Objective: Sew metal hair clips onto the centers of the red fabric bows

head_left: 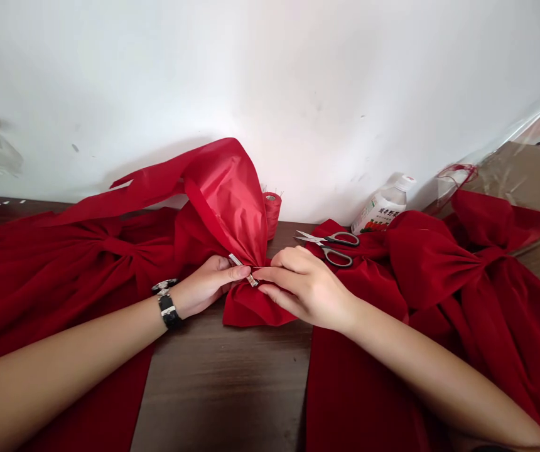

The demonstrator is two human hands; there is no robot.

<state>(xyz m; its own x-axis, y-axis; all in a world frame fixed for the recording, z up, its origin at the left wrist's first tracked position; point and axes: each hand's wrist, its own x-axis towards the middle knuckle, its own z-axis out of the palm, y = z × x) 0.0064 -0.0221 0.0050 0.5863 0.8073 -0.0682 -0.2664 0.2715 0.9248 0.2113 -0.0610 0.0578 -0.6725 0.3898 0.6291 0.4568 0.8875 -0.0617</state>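
My left hand (210, 284), with a watch (169, 304) on its wrist, pinches the gathered middle of a red fabric bow (230, 194). A narrow metal clip (252, 280) lies against that gather, partly under the left thumb. Right beside the clip, my right hand (311, 285) has its fingers curled and closed at the gather. A thin line shows at its fingertips; whether it is thread or a needle I cannot make out. One loop of the bow stands up above the hands, and another part spreads below them.
Behind the bow stands a red thread spool (272, 213) with pins or needles in its top. Scissors (332, 243) lie to the right, near a white-capped bottle (382, 204). More red bows (439, 263) cover both sides of the dark wooden table (223, 383). A white wall rises behind.
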